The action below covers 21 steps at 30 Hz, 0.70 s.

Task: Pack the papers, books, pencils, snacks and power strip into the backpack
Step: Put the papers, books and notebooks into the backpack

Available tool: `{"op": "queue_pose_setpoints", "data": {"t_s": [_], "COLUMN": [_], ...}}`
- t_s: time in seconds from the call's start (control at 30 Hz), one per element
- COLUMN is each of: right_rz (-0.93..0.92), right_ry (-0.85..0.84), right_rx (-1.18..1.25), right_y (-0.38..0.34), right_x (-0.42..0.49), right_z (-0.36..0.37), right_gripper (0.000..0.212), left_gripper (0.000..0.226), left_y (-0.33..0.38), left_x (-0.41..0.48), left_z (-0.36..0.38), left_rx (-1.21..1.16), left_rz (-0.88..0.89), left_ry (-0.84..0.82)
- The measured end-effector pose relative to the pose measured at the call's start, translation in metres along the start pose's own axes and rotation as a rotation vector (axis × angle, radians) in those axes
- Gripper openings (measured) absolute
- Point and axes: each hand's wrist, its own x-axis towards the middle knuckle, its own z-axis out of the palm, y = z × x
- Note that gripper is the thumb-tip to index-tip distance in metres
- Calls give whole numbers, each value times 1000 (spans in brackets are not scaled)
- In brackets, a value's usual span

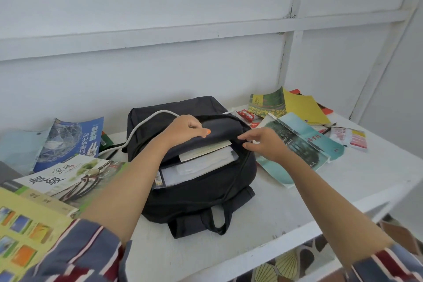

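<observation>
The white cable (pixel 142 125) arches over the black fabric backpack (pixel 201 199) and vanishes under the left hand (pixel 185 129), so I cannot tell where it ends. Inside the open mouth only the edges of a book (pixel 206 151) and a pale stack of papers (pixel 196 169) show. The left hand's curled fingers grip the soft upper flap. The right hand (pixel 263 142) pinches the rim at the opening's right corner. The backpack lies flat on the white table (pixel 320 190), a glossy teal book (pixel 304 144) just beside it.

Matt black cloth backpack (pixel 196 199)
</observation>
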Motion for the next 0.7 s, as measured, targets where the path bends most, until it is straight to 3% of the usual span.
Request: {"op": "queue_pose_setpoints", "data": {"t_s": [0.13,0.23,0.4,0.53,0.7], "right_rz": [111,206,340,474,506], "right_ry": [203,373,590,594,450], "right_rx": [76,107,97,94,193], "right_y": [16,30,67,99,119], "right_x": [-22,-42,-75,-91,-96], "right_z": [-23,-41,-66,-81,-91], "right_gripper": [22,21,28,34,38], "left_gripper": [22,6,29,54,62], "left_y": [28,51,75,87,95], "left_x": [18,33,64,93,131], "left_z": [21,40,74,100,120], "left_rx": [-23,-65,-93,-92,-2], "left_rz": [102,168,177,114,56], "left_ry": [79,52,-57,-145,-180]}}
